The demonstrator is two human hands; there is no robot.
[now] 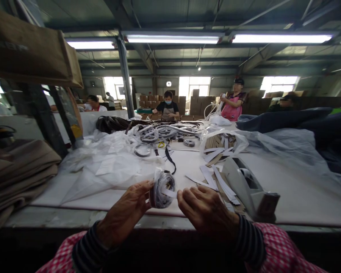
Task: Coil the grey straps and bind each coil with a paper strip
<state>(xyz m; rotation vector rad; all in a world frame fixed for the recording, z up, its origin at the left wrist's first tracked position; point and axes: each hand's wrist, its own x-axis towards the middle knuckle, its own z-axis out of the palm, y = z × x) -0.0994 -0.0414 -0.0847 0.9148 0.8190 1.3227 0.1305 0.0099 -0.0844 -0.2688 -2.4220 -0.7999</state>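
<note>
My left hand [126,212] is closed around a coiled bundle of grey strap [162,187], held just above the near table edge. A white paper strip [170,193] crosses the coil's front, and my right hand [206,210] pinches the strip's end beside the bundle. Both wrists wear striped cuffs under red checked sleeves.
A grey tape dispenser [248,187] stands right of my hands beside loose white paper strips [216,178]. Clear plastic bags [108,163] lie at left, strap coils [165,132] further back. Folded brown fabric [17,170] is stacked far left. Several people work at the far side.
</note>
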